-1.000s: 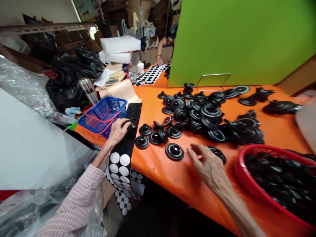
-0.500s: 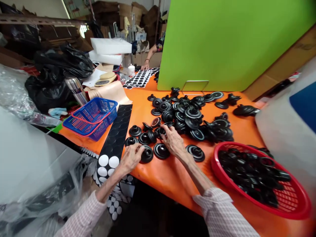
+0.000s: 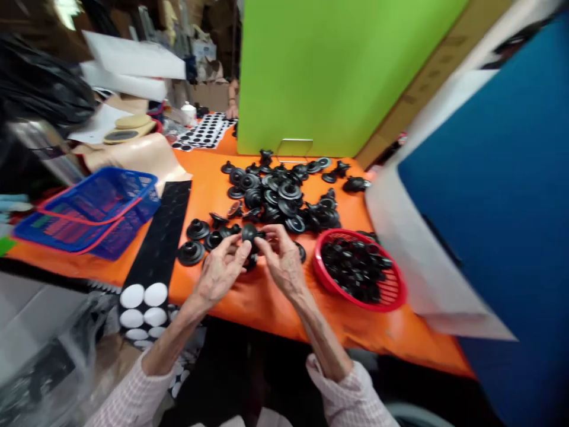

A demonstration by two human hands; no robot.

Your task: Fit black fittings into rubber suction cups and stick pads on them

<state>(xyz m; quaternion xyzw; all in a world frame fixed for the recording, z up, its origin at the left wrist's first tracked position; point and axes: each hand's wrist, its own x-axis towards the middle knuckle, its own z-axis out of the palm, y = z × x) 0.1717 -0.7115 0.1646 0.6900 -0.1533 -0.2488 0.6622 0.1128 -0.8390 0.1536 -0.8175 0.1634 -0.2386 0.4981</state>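
Over the front of the orange table [image 3: 275,317], both hands meet at one black disc-shaped part with a short stem [image 3: 249,232]. On its left side are the fingers and thumb of my left hand [image 3: 220,273], closed on it. My right hand [image 3: 285,261] pinches the stem side. Just below, another dark part is mostly hidden by the fingers. To the left of my hands lie several similar black stepped discs [image 3: 191,252], stems up. Behind them a heap of the same black parts [image 3: 288,191] spreads across the table.
A red basket [image 3: 316,261] of black ring-like pieces stands at right. At left are a blue basket [image 3: 111,234], a black strip with white circles [image 3: 162,228] and brown paper [image 3: 146,155]. A green board [image 3: 311,71] rises behind. Another person's hand [image 3: 232,110] rests near a sticker sheet.
My view has swung right. My hands have come together, lifting a black disc part between them; earlier the left touched a disc on the table and the right reached among the parts.
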